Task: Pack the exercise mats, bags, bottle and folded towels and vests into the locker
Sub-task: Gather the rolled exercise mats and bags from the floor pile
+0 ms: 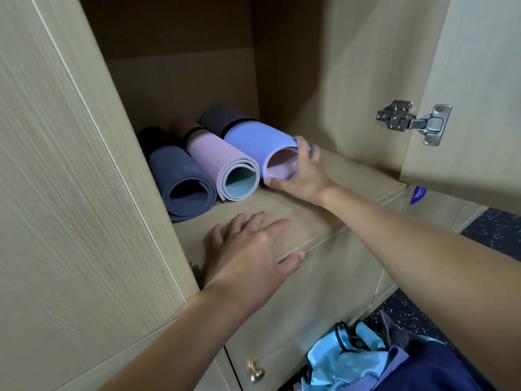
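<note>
Three rolled exercise mats lie side by side on the locker shelf point(282, 218): a dark blue mat point(180, 176) at the left, a pink mat point(214, 152) in the middle and a lilac mat point(253, 139) at the right. My right hand point(303, 172) grips the open front end of the lilac mat, thumb below and fingers over its rim. My left hand point(251, 255) hovers over the shelf's front edge with fingers spread and holds nothing.
The locker door point(465, 80) stands open at the right on a metal hinge point(411, 121). A drawer with a brass knob point(256, 372) sits below the shelf. Light blue and navy clothes point(366, 359) lie at the bottom right on a speckled dark floor.
</note>
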`<state>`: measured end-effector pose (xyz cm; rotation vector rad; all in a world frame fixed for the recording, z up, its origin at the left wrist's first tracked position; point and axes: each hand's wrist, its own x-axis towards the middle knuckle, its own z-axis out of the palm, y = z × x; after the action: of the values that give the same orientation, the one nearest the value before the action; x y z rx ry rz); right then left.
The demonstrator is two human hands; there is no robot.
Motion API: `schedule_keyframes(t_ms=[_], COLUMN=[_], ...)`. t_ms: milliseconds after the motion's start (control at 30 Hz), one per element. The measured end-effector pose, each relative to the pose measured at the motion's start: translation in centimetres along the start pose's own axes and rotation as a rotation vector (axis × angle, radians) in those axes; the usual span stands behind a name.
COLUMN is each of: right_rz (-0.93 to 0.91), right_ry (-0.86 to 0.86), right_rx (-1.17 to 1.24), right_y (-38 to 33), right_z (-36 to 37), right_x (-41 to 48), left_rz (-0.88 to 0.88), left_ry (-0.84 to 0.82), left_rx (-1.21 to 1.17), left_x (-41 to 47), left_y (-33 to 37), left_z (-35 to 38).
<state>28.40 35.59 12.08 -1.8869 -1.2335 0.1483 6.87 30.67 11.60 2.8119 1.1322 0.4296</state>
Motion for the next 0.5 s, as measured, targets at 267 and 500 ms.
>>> schedule_keyframes(t_ms=[267,500], right_rz=[0.034,0.072], right_ry=[0.021,-0.023], right_rx=[0.030,-0.093], right_y=[-0.4,-0.9], right_z=[-0.5,-3.7], right_x=[-1.3,-8.9], left_rz=[0.020,0.045], left_ry=[-0.014,-0.021], left_rx=[0.015,0.000], left_x=[0.0,-0.1], left_y=[-0.2,-0.1], left_z=[0.0,-0.1])
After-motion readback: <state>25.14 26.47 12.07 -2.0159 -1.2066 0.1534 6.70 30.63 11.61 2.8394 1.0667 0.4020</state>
